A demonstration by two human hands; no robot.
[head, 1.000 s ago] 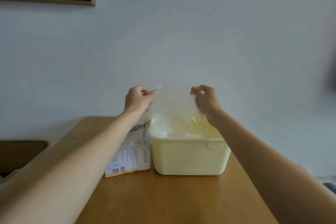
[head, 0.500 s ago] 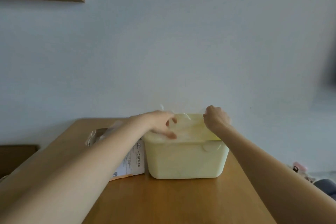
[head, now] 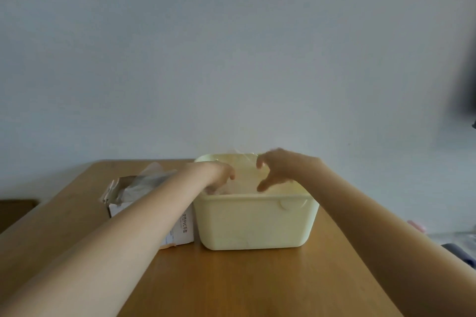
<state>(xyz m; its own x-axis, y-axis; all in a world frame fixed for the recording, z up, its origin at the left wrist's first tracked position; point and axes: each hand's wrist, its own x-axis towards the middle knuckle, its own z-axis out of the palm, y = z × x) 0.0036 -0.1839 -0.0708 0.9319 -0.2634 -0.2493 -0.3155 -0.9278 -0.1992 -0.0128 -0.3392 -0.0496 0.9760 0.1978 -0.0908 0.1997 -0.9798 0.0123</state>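
Down from mid-air, left grip [head: 219, 175] and right grip [head: 280, 170] now sit in the mouth of the pale yellow bin [head: 255, 221], lower centre on the surface [head: 257, 285], apparently tucking the clear bag [head: 244, 177] in as a liner: the right spread wide, holding nothing; the left curled inside, its hold unclear.

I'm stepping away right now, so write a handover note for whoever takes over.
Left hand: fingers dip inside the yellow bin at its left side; grip hidden.
Right hand: over the bin, thumb and fingers spread, apparently holding nothing.
Clear bag: down inside the bin, beside an opened box on the table.
Done: bag in. Left: probably fold its edge over the rim.
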